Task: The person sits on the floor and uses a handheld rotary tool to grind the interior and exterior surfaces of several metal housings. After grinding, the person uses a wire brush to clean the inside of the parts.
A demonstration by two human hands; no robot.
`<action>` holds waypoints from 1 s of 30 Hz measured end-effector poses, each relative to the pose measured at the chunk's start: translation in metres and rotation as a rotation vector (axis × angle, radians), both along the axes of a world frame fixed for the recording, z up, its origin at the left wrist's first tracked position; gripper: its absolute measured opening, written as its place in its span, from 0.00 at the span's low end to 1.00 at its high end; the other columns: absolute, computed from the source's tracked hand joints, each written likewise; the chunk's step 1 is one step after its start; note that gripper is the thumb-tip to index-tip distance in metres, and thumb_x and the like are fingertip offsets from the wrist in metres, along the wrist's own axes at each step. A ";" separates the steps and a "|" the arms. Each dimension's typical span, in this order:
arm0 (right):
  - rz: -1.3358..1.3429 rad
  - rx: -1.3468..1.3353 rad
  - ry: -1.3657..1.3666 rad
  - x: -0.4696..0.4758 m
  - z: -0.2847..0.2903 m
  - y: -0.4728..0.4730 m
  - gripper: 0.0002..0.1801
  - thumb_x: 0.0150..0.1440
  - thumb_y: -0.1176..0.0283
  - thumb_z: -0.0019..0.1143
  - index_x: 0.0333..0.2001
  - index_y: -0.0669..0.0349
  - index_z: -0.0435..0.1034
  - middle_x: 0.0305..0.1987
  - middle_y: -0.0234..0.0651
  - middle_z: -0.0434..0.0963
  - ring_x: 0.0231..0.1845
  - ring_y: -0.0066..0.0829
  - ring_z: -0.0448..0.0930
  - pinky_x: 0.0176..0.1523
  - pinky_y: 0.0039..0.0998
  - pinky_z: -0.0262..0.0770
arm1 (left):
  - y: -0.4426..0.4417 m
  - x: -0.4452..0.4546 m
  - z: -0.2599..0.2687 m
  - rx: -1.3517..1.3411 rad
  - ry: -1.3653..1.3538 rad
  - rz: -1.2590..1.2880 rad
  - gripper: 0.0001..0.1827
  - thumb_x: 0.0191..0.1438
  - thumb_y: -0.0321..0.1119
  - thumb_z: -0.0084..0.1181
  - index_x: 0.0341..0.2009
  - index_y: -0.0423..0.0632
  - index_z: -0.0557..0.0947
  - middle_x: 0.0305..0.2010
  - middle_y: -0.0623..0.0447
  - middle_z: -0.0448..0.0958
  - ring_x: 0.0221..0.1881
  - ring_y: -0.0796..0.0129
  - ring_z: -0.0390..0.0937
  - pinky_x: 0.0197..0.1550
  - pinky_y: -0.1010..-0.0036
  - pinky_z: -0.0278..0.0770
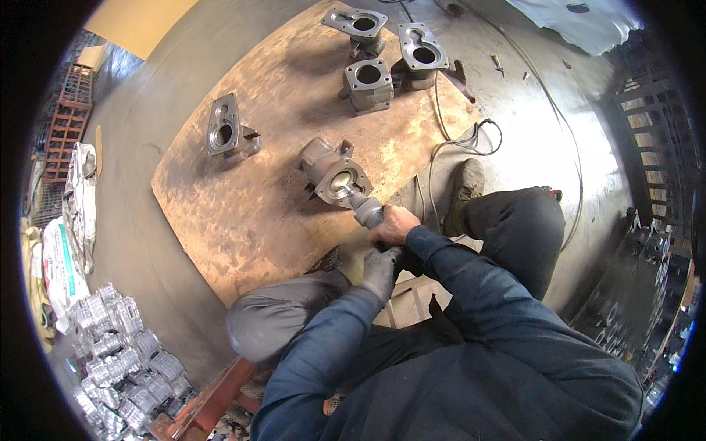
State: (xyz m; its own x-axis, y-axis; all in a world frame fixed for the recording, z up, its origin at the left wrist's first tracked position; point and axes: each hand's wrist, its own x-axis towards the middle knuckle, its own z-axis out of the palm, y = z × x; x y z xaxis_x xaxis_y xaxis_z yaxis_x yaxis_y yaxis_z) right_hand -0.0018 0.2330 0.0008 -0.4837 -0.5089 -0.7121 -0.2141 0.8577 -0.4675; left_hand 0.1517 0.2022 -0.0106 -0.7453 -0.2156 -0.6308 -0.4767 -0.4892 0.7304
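My right hand (pixel 395 225), bare, grips the front of a handheld rotary grinder (pixel 367 210). Behind it my left hand (pixel 380 270), in a grey glove, closes round the tool's rear part. The grinder's narrow tip reaches into the round bore of a metal housing casting (pixel 333 171), which lies tilted on a worn wooden board (pixel 242 242) with its flanged opening towards me. Another flanged casting (pixel 225 127) stands alone on the board's left. At the far end stand further castings, one with a square flange (pixel 367 76), one with a longer plate (pixel 423 48) and one behind (pixel 356 23).
A cable (pixel 474 144) loops on the floor right of the board, near my shoe (pixel 469 182). Shiny metal parts (pixel 121 364) are heaped at lower left, beside sacks (pixel 65 259). An orange metal frame (pixel 212 394) stands by my left leg. Dark crates (pixel 651 143) line the right.
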 end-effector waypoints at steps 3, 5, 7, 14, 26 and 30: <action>-0.011 -0.026 0.007 -0.005 -0.006 0.007 0.36 0.36 0.52 0.72 0.37 0.79 0.77 0.38 0.64 0.82 0.44 0.52 0.86 0.48 0.42 0.82 | -0.005 -0.002 0.000 -0.061 0.041 -0.014 0.17 0.62 0.38 0.52 0.50 0.41 0.80 0.47 0.47 0.81 0.48 0.58 0.80 0.49 0.59 0.80; -0.020 -0.046 0.033 -0.007 -0.007 0.009 0.37 0.36 0.53 0.72 0.39 0.78 0.76 0.38 0.63 0.83 0.44 0.53 0.86 0.48 0.42 0.82 | -0.008 -0.009 0.001 0.433 -0.195 0.406 0.20 0.66 0.44 0.49 0.56 0.46 0.78 0.54 0.47 0.79 0.53 0.53 0.79 0.50 0.52 0.81; -0.019 -0.051 0.040 -0.008 -0.005 0.014 0.37 0.37 0.53 0.73 0.41 0.78 0.76 0.38 0.62 0.83 0.44 0.54 0.86 0.49 0.43 0.82 | -0.012 -0.020 0.005 0.449 -0.202 0.461 0.28 0.68 0.55 0.44 0.62 0.48 0.74 0.61 0.49 0.75 0.58 0.52 0.75 0.52 0.48 0.79; 0.010 -0.022 0.064 -0.010 -0.009 0.029 0.25 0.54 0.56 0.60 0.46 0.66 0.74 0.45 0.57 0.83 0.50 0.53 0.84 0.52 0.47 0.80 | -0.013 -0.060 0.015 0.312 -0.367 0.326 0.33 0.60 0.59 0.62 0.63 0.52 0.76 0.56 0.50 0.80 0.52 0.60 0.79 0.50 0.60 0.81; 0.038 0.006 0.134 -0.008 -0.029 0.042 0.22 0.55 0.65 0.51 0.50 0.67 0.71 0.42 0.59 0.83 0.46 0.56 0.84 0.50 0.50 0.80 | 0.002 -0.064 -0.037 0.107 -0.192 0.289 0.27 0.59 0.55 0.66 0.52 0.45 0.82 0.48 0.48 0.84 0.46 0.60 0.82 0.46 0.62 0.82; 0.035 0.026 0.126 -0.009 -0.032 0.042 0.21 0.55 0.66 0.51 0.49 0.67 0.70 0.41 0.58 0.83 0.46 0.57 0.84 0.50 0.51 0.80 | 0.002 -0.057 -0.059 0.185 -0.332 0.214 0.30 0.59 0.49 0.67 0.61 0.48 0.77 0.48 0.44 0.84 0.47 0.54 0.83 0.47 0.62 0.82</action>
State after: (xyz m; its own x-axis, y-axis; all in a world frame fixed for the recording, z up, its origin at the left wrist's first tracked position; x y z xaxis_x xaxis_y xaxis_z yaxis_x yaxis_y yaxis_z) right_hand -0.0105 0.2752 -0.0315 -0.5527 -0.5092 -0.6597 -0.2999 0.8601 -0.4125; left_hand 0.0947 0.2037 -0.0693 -0.4464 -0.2041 -0.8712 -0.5446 -0.7105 0.4455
